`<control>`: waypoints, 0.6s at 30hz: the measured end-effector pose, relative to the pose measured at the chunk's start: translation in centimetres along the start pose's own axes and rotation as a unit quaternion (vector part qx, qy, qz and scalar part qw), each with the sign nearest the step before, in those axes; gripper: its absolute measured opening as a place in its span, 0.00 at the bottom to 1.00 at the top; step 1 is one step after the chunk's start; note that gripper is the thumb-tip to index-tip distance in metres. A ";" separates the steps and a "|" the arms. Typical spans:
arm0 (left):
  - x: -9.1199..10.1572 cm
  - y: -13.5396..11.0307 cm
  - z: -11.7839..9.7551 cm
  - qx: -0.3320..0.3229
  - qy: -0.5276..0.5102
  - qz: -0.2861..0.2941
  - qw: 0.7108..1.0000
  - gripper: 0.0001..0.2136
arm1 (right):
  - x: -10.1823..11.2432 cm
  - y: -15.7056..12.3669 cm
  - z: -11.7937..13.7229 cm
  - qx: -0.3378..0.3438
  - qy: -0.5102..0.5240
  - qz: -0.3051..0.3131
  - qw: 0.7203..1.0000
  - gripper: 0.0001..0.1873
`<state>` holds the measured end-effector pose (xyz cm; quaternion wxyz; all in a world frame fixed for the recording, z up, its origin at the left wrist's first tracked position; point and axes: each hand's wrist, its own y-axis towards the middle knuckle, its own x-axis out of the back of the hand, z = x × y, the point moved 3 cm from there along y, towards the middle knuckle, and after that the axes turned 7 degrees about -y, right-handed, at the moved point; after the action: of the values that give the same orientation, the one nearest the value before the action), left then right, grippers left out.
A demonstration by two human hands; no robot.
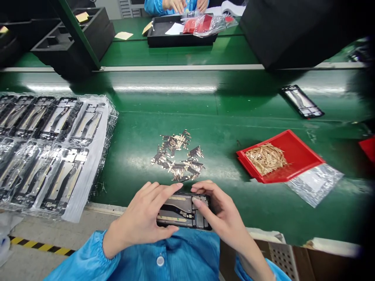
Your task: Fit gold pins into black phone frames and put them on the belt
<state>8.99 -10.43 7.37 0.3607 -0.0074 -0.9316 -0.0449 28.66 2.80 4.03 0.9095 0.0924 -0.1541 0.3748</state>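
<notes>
A phone frame (178, 212) with a dark flex cable across it lies sideways at the bench's front edge, close to my body. My left hand (146, 214) grips its left end, thumb on the near side and fingers on the far side. Around the right end curls my right hand (221, 212), its thumb over the inner face and its fingers at the far edge. Just beyond the frame, a loose pile of small dark and gold strips (178, 158) is spread on the green bench. The frame's left end is hidden under my left hand.
Plastic trays of phone frames (63, 179) are stacked at left. At right sit a red tray (301, 156) of thin tan strips, a clear bag (318, 183) and another phone frame (303, 101). Across the bench, a co-worker's hands (175, 5) are behind a black tray (164, 41).
</notes>
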 end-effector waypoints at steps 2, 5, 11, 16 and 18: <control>0.2 0.1 -0.1 0.001 0.011 0.007 1.000 0.45 | 0.4 0.2 0.3 0.069 -0.046 -0.034 0.996 0.03; 0.4 0.2 -0.3 -0.001 0.013 0.003 1.000 0.41 | 0.6 0.3 0.6 0.132 -0.087 -0.038 0.987 0.08; 0.5 0.5 -0.2 0.001 0.014 -0.064 0.998 0.19 | 0.3 0.2 1.1 0.203 -0.149 -0.044 0.967 0.14; 0.2 0.7 0.1 0.011 -0.004 -0.084 0.996 0.13 | -0.1 0.0 0.6 0.209 -0.135 -0.079 0.965 0.15; 0.2 0.7 0.1 0.011 -0.008 -0.086 0.996 0.13 | -0.1 -0.1 0.3 0.209 -0.135 -0.081 0.965 0.15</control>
<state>8.82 -9.76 7.44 0.3477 0.0762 -0.9322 -0.0657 28.62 2.58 4.29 0.8679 0.3425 -0.1856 0.3082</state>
